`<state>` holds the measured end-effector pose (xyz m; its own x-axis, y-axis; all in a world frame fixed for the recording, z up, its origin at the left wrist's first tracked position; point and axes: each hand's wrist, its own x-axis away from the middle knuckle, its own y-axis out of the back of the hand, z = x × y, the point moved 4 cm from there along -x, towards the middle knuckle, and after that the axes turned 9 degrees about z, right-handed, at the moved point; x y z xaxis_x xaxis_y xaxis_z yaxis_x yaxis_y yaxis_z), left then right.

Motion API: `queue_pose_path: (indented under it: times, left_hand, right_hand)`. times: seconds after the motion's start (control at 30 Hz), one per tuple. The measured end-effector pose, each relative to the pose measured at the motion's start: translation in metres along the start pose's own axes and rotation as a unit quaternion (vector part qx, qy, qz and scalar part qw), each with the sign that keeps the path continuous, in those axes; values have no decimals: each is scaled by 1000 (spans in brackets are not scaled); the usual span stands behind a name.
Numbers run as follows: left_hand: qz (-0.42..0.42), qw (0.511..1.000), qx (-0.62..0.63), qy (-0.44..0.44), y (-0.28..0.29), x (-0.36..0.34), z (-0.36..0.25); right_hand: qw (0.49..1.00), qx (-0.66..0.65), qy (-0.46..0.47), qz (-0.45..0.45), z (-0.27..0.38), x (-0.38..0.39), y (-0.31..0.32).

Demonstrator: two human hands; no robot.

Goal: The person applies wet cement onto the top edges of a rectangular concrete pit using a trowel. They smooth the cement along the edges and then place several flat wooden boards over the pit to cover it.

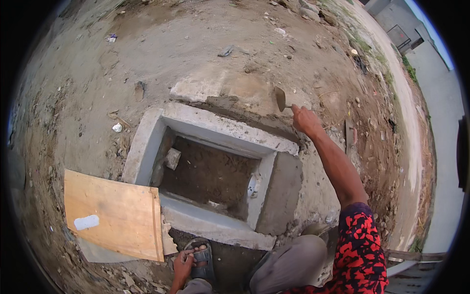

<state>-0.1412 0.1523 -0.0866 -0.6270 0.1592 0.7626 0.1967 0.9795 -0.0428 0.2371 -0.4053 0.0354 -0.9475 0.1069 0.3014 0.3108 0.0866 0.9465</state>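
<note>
My right hand [306, 119] grips a metal trowel [280, 99], its blade over the mortar-smeared strip [249, 117] just beyond the far wall of a rectangular concrete pit. The pit's pale rim [220, 235] surrounds a dirt floor [205, 176] with a loose block [172, 158] against the left wall. A smoothed grey cement patch [279, 193] lies along the pit's right side. My left hand [182, 266] is low by my sandalled foot [202, 259], fingers curled; whether they hold anything is unclear.
A plywood sheet [110, 210] overlaps the pit's near-left corner. A long flat tool with a handle [349, 134] lies on rubble to the right. Dirt and stones [309, 12] surround the pit. A pale path [411, 147] and grey wall [440, 98] run along the far right.
</note>
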Motion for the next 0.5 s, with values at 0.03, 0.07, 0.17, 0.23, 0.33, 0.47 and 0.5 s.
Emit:
queue_pose_path:
  times: [0.03,0.07,0.17,0.23,0.33,0.47,0.5]
  left_hand:
    - [13,1000,-8,14,3,1,-3]
    - [24,999,-15,28,7,1,-6]
    - [-17,1000,-9,16,8,10,-4]
    - [-22,1000,-11,6,11,10,3]
    - [-5,1000,-8,-3,5,3,1]
    - [8,1000,-1,28,5,5,-3]
    - [6,1000,1,26,5,6,-3]
  right_hand:
    - [1000,11,-9,-13,3,-9,11]
    - [1000,5,-9,-14,5,-13,20]
    - [999,12,18,-30,14,-7,26]
    - [998,44,34,11,25,4,17]
    - [997,60,32,18,7,-14,12]
    - [994,103,3,23,-17,-67,43]
    - [992,118,-30,-36,-26,-74,56]
